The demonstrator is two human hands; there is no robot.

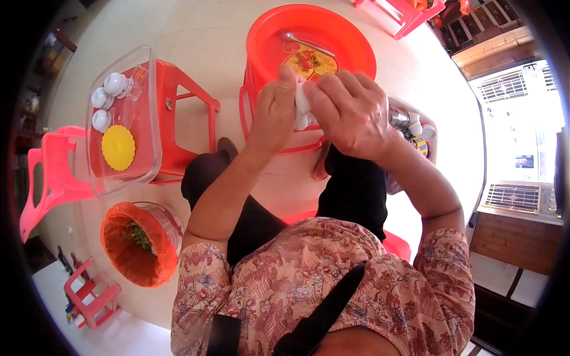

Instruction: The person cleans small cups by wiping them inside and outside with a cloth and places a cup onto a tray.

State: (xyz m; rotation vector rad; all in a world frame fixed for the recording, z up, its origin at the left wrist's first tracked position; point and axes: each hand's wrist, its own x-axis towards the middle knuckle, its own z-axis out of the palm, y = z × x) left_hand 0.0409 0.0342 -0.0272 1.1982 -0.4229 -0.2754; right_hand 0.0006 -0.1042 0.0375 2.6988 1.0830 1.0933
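The 2-handed grip, left hand (275, 111) and right hand (354, 114), is clamped on a mostly hidden white object (302, 105) before the red basin (257, 44), presumably so each hand steadies it; white vessels (101, 98) share a clear tray (153, 130) at left, probably for grouping.

One head-worn camera looks forward and steeply down — close above the fingers (346, 84) — its wide, curving view reaching from the patterned shirt (309, 261) at bottom out across the floor (199, 35).
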